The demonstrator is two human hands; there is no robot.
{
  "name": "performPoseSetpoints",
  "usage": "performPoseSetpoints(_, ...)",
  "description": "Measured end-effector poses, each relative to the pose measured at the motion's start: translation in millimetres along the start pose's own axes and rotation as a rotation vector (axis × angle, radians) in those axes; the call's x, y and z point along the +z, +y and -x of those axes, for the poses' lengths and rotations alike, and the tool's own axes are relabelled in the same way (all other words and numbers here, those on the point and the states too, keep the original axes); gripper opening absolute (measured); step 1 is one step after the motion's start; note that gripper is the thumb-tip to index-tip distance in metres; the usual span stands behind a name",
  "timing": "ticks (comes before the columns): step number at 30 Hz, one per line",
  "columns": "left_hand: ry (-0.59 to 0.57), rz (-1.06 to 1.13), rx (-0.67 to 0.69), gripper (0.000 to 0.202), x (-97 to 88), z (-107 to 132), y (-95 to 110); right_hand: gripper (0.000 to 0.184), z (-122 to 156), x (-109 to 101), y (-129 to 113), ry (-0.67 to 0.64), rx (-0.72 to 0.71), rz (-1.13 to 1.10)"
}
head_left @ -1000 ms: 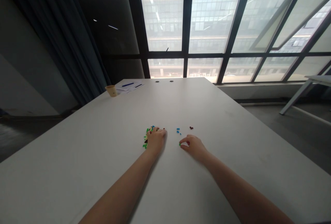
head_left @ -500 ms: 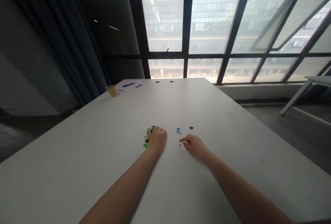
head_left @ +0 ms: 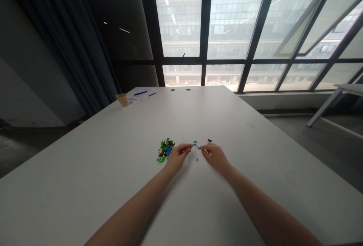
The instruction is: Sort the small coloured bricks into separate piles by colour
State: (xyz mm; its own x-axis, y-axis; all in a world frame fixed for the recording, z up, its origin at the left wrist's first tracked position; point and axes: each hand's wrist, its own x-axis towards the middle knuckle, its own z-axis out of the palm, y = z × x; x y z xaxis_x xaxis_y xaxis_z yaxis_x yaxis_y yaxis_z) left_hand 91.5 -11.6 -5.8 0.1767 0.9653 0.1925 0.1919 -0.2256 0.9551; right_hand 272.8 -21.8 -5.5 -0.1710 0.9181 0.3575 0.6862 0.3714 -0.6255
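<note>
A small heap of tiny coloured pieces [head_left: 165,149], green, blue, brown and yellow, lies on the white table [head_left: 113,162]. My left hand [head_left: 178,154] is just right of the heap, fingers pinched together with their tips reaching toward a few loose blue pieces [head_left: 195,142]. My right hand [head_left: 216,155] faces it from the right, also pinched, its fingertips close to the left hand's tips beside the blue pieces. What either pinch holds is too small to make out. A brown piece [head_left: 210,140] lies behind the right hand and a green piece [head_left: 197,159] between the hands.
A paper cup [head_left: 123,99] and papers with blue pens [head_left: 141,94] sit at the table's far left corner. Tall windows [head_left: 215,30] and a dark curtain [head_left: 70,41] stand beyond. Another table [head_left: 340,91] is at far right.
My left hand left the heap and moved right to the blue pieces, uncovering the heap. My right hand moved up from the green piece to meet it.
</note>
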Motion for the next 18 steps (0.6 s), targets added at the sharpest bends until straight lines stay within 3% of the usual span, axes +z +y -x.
performPoseSetpoints(3, 0.006, 0.288, -0.101, 0.023, 4.2, 0.3, -3.9, 0.026, 0.0, 0.3, -0.3, 0.055, -0.056, -0.024)
performPoseSetpoints(6, -0.002, 0.441, -0.153, 0.024, 6.7, 0.9, -5.0, 0.024, 0.5, 0.3, -3.1, 0.119, -0.145, -0.062)
performPoseSetpoints(12, -0.017, 0.396, -0.097, 0.021, 6.1, 3.0, 3.3, 0.020, 2.9, -2.1, -13.8, 0.194, -0.297, -0.097)
performPoseSetpoints(18, -0.023, 0.278, -0.018, 0.014, 4.2, 2.6, 0.8, 0.013, 4.1, -0.5, -16.2, 0.198, -0.326, -0.099)
